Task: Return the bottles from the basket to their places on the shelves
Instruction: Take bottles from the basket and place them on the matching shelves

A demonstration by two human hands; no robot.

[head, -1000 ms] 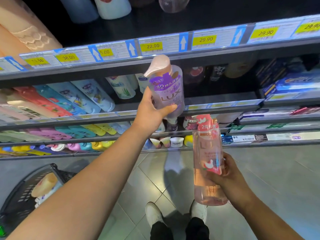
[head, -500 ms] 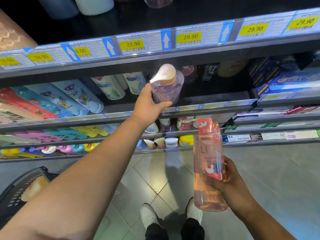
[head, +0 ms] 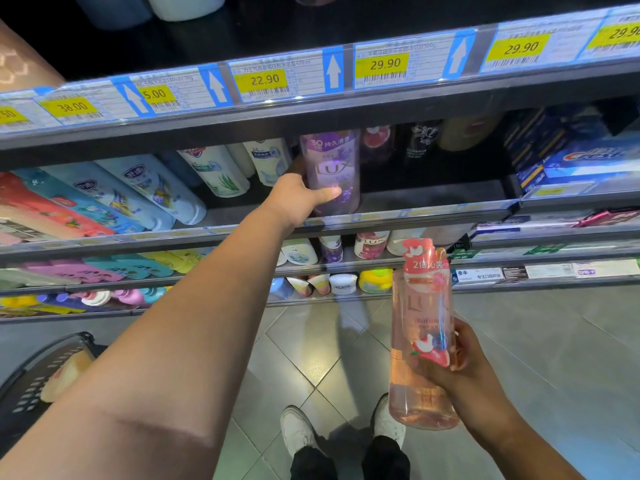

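Purple bottle (head: 330, 161), stiff and likely heavy, at shelf (head: 433, 199), left hand (head: 298, 199) wrapped mid-body; right hand (head: 460, 368) grips pink bottle (head: 420, 306).

Purple translucent plastic bottle (head: 330, 168), glossy. Pink clear plastic bottle (head: 420, 327), smooth, shiny. Grey metal shelf rail (head: 381, 109), matt. Grey floor tiles (head: 554, 358), polished. Black perforated plastic basket (head: 24, 396).

Left hand (head: 298, 199), arm outstretched, grips purple bottle (head: 330, 164); right hand (head: 464, 368) clasps pink bottle (head: 420, 306).
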